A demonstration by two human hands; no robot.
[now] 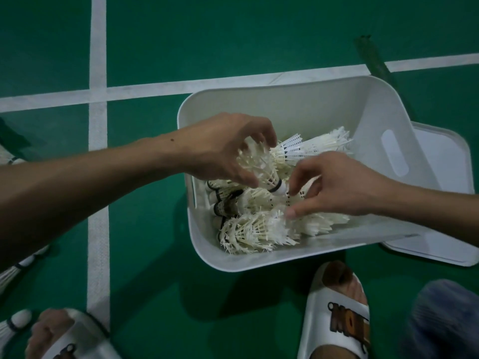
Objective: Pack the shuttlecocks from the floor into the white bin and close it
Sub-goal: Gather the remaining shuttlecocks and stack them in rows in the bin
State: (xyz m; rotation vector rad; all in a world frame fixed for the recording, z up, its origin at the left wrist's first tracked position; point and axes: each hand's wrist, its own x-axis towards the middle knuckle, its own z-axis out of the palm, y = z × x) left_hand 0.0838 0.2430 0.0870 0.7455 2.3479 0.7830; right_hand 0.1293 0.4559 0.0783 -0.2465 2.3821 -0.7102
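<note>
Loosely curled, the left hand's fingers (pixel 261 134) wrap the feather skirt of a shuttlecock (pixel 259 167), its cork tip pointing towards the right hand (pixel 337 185). That hand's bent forefinger touches the cork while the thumb rests on feathers lower down; whether it pinches anything between them cannot be told, since the fingers cover that spot. The left hand (pixel 223 149) hovers over the near-left part of the white bin (pixel 233 263), which stands open on the green floor (pixel 155 47) and holds a heap of shuttlecocks (pixel 254 229), partly hidden under both hands. Behind the bin's right side lies the lid (pixel 440 229), mostly covered by bin and forearm. More shuttlecocks on the floor (pixel 15 270) are cut off at the left edge. Two white sandals (pixel 337 320) show below, and a dark strip (pixel 373 58) beyond the bin is too dim to identify.
</note>
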